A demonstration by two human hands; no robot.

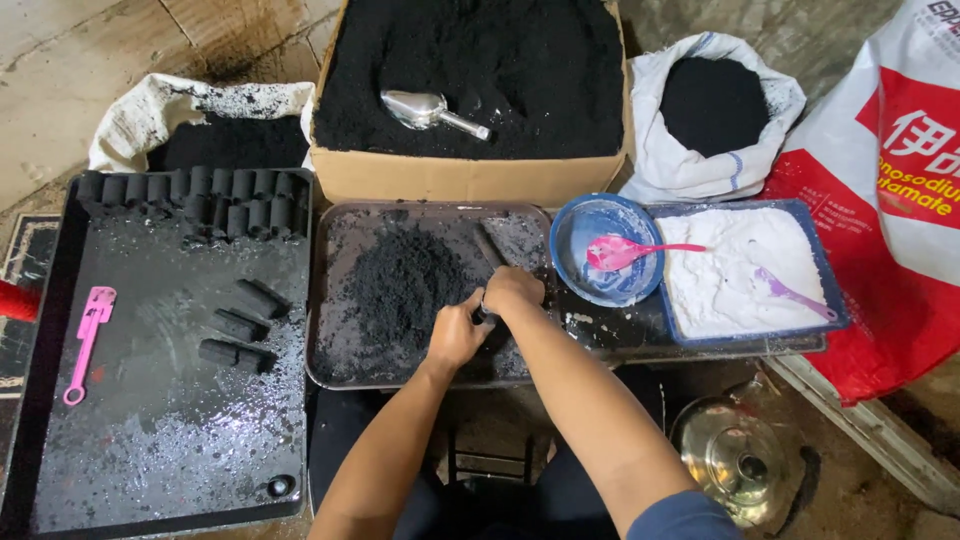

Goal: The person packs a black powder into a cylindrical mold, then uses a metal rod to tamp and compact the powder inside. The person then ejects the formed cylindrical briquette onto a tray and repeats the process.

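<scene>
A dark metal tube (pixel 489 262) is gripped by both the left hand (pixel 455 335) and the right hand (pixel 513 291), fingers closed around it, on the brown tray (pixel 330 300) just right of the black powder heap (pixel 400 280) (the tube's lower end is hidden).

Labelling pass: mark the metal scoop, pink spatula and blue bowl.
metal scoop (pixel 418 108), head view, on its bowl.
pink spatula (pixel 88 330), head view, on its handle.
blue bowl (pixel 570 232), head view, on the left inner wall.
</scene>
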